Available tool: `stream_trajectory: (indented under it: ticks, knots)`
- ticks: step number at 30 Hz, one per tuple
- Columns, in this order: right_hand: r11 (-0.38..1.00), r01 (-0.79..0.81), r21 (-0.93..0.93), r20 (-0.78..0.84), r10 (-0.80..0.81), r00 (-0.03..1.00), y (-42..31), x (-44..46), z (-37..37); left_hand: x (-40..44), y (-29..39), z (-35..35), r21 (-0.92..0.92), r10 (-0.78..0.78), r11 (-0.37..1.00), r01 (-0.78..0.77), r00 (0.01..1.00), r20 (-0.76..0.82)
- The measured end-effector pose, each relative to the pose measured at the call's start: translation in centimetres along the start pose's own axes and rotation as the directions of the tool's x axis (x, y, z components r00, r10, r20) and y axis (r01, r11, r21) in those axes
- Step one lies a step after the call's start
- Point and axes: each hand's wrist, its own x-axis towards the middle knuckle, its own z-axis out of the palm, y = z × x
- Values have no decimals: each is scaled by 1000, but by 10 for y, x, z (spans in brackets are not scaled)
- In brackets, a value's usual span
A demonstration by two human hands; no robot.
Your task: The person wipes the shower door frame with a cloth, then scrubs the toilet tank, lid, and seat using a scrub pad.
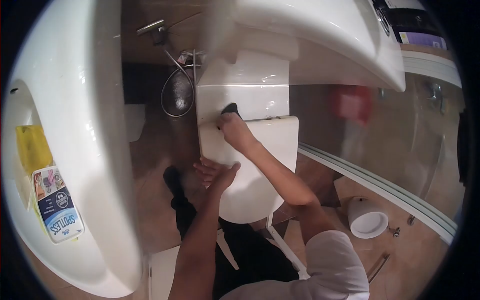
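We're mid-job maybe, what's left unclear: right hand (234, 129) gripping a dark wedge-shaped thing (230, 107), left hand (218, 174) loosely spread at the rounded white toilet lid (249, 192).

The person wears a white or very pale grey T-shirt (287, 290) in plain, softly creased cloth, its loose short right sleeve (332, 255) ending above the elbow in a slightly curved hem. Below it are black trousers (250, 247), their dark cloth showing little detail, and a black covering on the left foot (171, 175), too dark to tell as sock or shoe. The right forearm (280, 172), left forearm (202, 230), right hand (235, 127) and left hand (218, 173) are bare.
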Motion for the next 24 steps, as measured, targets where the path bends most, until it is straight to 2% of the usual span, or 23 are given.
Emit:
stream_trajectory:
  ticks: [1,3,4,5,6,7,9,10,11,12,13,14,15,16,17,18,19,20,21,22,23,24]
  knots:
    - [999,24,-39,-69,-27,997,3,-12,5,0,1,0,6,3,1000,-3,1000,2]
    - [994,-75,81,-62,80,995,70,-51,27,-3,1,-2,-35,-22,999,22,1000,-1]
    - [980,-171,106,-13,173,985,93,-71,2,-1,-1,-1,-32,-23,999,23,1000,-1]
    - [955,-267,127,37,264,964,111,-91,-20,3,-5,0,-7,-10,1000,11,998,66]
    - [941,-321,105,-29,326,945,122,-109,-30,8,-6,2,12,4,1000,-6,991,132]
    - [923,-374,84,-96,381,919,121,-123,-38,11,-7,4,8,7,1000,-9,991,133]
    - [760,-541,361,-119,613,781,96,-123,-19,19,-10,9,-10,1,1000,0,991,136]
    - [842,-380,384,-289,500,816,75,-123,21,34,-19,17,-10,6,1000,-4,991,131]
    - [782,-291,552,-207,466,860,35,-115,35,57,-33,31,3,28,1000,-29,987,160]
    - [468,-351,811,99,483,870,4,-105,41,71,-44,43,15,39,999,-42,984,174]
    - [932,14,363,3,-16,1000,-17,-100,21,84,-55,54,26,50,998,-56,981,189]
    - [860,-11,511,-30,31,999,-4,-106,25,92,-67,61,32,90,995,-94,989,114]
    - [768,-17,640,-61,73,995,23,-111,32,49,-36,32,8,32,999,-33,994,100]
    - [692,-221,687,-92,385,918,50,-117,40,3,-1,-1,-18,-26,999,27,996,85]
    - [849,-249,467,-275,407,871,91,-120,36,-7,5,-9,-15,-28,999,29,996,85]
    - [825,-324,463,-381,515,768,127,-114,21,-12,9,-12,-26,-24,999,26,996,80]
    - [787,-471,399,-437,615,656,140,-105,-8,-14,8,-12,-32,-22,999,25,997,77]
    - [570,-595,567,-287,814,506,157,-87,-19,4,-4,0,-27,-23,999,25,997,77]
    - [301,-666,683,-112,943,312,174,-68,-29,39,-24,20,-35,11,999,-6,988,153]
    - [283,-700,656,-155,958,242,174,-48,-15,41,-24,20,-38,27,999,-20,982,186]
    - [474,-744,471,-399,867,299,170,-18,26,41,-23,20,-43,42,999,-33,975,218]
    - [583,-786,206,-622,698,355,160,12,67,10,-2,5,-32,-1,999,5,994,110]
